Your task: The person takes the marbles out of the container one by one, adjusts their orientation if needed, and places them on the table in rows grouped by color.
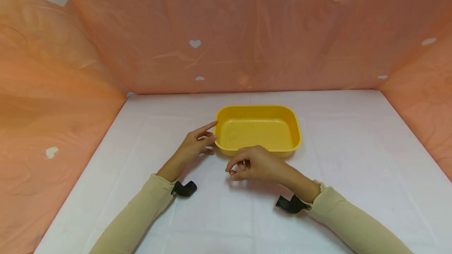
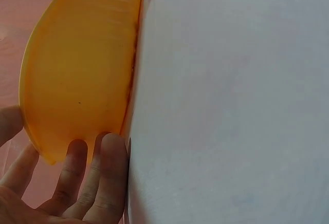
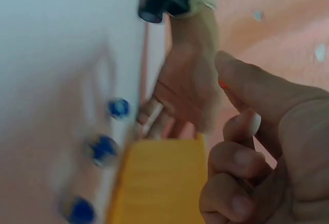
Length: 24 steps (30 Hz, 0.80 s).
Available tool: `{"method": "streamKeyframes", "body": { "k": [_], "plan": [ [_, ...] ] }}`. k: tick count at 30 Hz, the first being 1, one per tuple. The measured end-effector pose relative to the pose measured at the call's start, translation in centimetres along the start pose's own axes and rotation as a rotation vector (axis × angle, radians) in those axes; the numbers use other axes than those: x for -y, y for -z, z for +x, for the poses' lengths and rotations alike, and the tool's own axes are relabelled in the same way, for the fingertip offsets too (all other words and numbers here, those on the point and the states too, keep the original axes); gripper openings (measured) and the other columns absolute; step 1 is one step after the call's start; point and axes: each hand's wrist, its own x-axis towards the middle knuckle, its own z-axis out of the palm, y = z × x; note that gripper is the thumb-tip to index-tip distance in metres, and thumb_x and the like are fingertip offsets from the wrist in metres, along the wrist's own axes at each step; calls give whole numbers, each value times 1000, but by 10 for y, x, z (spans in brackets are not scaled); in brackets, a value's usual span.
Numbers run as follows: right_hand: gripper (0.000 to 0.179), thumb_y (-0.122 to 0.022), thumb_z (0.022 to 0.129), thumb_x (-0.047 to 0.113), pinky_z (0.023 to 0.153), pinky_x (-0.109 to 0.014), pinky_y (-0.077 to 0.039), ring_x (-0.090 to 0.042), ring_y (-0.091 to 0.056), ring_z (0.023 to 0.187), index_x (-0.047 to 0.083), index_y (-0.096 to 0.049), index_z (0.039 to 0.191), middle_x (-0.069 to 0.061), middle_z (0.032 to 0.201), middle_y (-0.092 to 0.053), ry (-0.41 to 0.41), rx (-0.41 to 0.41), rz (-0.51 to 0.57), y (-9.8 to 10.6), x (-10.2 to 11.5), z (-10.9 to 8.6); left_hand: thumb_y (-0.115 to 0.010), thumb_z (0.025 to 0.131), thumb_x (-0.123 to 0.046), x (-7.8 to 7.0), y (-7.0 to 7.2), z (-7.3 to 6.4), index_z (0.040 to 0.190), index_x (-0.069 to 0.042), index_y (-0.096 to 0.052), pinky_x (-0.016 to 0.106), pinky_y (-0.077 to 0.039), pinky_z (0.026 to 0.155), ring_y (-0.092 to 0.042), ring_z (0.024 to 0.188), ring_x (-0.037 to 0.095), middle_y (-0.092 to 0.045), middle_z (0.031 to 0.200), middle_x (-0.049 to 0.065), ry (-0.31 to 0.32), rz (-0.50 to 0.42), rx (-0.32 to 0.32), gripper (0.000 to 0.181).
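The small, shiny, reddish-brown object [image 1: 232,172] sits in the fingertips of your right hand [image 1: 259,164], just in front of the tub's near wall and above the table; its shape is mostly covered, and the right wrist view shows only an orange-red sliver of it. That grip is closed in a pinch, thumb and forefinger on the object, with your other fingers curled in behind.

Beside it you have the yellow, rounded-rectangular plastic tub [image 1: 257,133], with a smooth, slightly glossy floor, sloping walls and a rim that runs round softly curved corners. Seen from your left wrist, its wall looks translucent, with ridges toward the far end and a tiny dark speck. Your left hand [image 1: 193,142] is at the tub's left end, fingers apart and fairly straight, their tips touching rim and wall; that grip is clamped on nothing.

In your right wrist view, three rounded blue-and-pale shapes [image 3: 102,149] show beside the tub, too blurred to identify.

You are working on a table [image 1: 169,107] under a white, lightly creased cover. Your beige fabric sleeves [image 1: 135,216] end by black, bent tubular pieces [image 1: 184,189]. Around the table hangs a wrinkled orange-pink sheet [image 1: 226,11] printed with pale hearts.
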Motion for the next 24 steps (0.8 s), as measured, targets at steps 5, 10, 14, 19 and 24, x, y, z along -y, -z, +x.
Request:
{"method": "streamKeyframes", "body": {
  "k": [5,10,14,19,24],
  "plan": [
    [11,-82,83,26,56,-15,-41,2,-48,63,27,-79,93,17,68,-56,-22,95,-65,-16,-5,0,-63,99,-21,1,0,0,151,-25,-44,35,-63,79,-67,86,19,-51,127,19,-4,-7,6,56],
    [11,-82,82,26,56,-15,-40,3,-47,62,30,-79,91,18,65,-55,-27,107,-146,-23,-9,0,-62,99,-20,1,0,0,151,-25,-44,33,-63,77,-66,87,17,-51,126,18,-2,-22,7,56],
    [11,-83,81,27,59,-14,-42,4,-48,64,29,-79,91,18,69,-57,-7,110,-219,-25,-9,0,-63,99,-21,1,0,-1,151,-25,-45,33,-63,78,-66,89,17,-51,126,17,6,-21,3,55],
    [11,-83,80,28,61,-14,-43,4,-49,67,28,-79,90,20,72,-60,-6,109,-291,-28,-8,0,-62,99,-22,0,0,-2,151,-27,-45,33,-63,78,-66,88,16,-51,126,17,10,-16,-4,55],
    [12,-84,79,29,59,-15,-41,3,-49,66,29,-79,90,20,70,-58,-34,103,-310,-30,-6,-1,-62,99,-21,1,1,-2,151,-26,-45,31,-63,77,-67,90,16,-50,126,17,5,-19,1,55]
  ]
}}
